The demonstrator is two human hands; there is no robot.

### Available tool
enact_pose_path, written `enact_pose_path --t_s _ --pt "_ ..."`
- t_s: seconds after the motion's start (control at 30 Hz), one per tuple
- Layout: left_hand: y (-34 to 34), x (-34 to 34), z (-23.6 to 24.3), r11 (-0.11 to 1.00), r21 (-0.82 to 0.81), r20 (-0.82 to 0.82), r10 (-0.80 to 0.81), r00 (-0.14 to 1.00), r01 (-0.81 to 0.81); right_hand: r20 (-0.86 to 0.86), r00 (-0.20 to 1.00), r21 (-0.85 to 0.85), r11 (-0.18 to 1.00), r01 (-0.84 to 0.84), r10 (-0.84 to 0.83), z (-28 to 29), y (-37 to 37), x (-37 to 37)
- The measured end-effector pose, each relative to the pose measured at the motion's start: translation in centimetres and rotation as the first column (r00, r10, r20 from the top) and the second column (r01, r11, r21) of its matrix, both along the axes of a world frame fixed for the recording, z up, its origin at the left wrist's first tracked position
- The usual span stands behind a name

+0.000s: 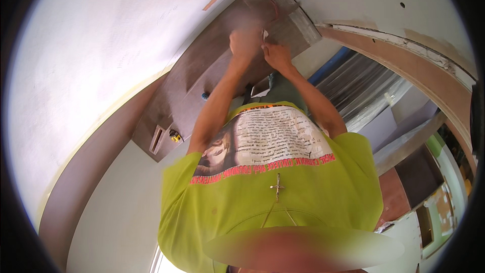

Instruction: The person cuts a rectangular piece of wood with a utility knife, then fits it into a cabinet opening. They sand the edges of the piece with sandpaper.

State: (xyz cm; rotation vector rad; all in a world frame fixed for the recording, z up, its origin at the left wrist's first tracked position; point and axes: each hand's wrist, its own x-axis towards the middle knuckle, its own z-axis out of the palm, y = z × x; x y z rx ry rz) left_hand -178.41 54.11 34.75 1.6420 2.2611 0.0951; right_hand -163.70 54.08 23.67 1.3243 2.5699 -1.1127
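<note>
My left hand (237, 43) is raised to the brown-grey board (182, 101) at upper centre, fingers curled, with a blurred patch over what is beside it. My right hand (275, 53) is just to its right, fingers pinched at a small light, narrow piece (265, 36) that I cannot make out. A red cord (275, 10) loops above both hands. Lower on the board are a small blue object (205, 96), a yellow-and-black tool (175, 135) and a narrow rectangular opening.
White walls (86, 25) curve along the left and upper right. A brown frame (384, 50) with a rough, chipped edge runs down the right. Beyond it are plastic-wrapped panels (356, 83), grey beams and dark and reddish boards (414, 184).
</note>
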Motion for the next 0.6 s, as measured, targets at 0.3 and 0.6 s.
enact_pose_path --t_s 0.3,0.6 --pt "1.8 -2.9 3.7 0.999 0.001 0.049 0.053 0.997 -0.053 0.148 0.897 -0.405 0.853 -0.329 0.417 -1.5 -4.6 5.6" --pt "4.4 -4.3 1.7 0.99 0.115 0.096 0.07 0.993 -0.081 -0.236 0.828 -0.499 0.795 0.346 -0.508 -3.0 8.2 -4.7"
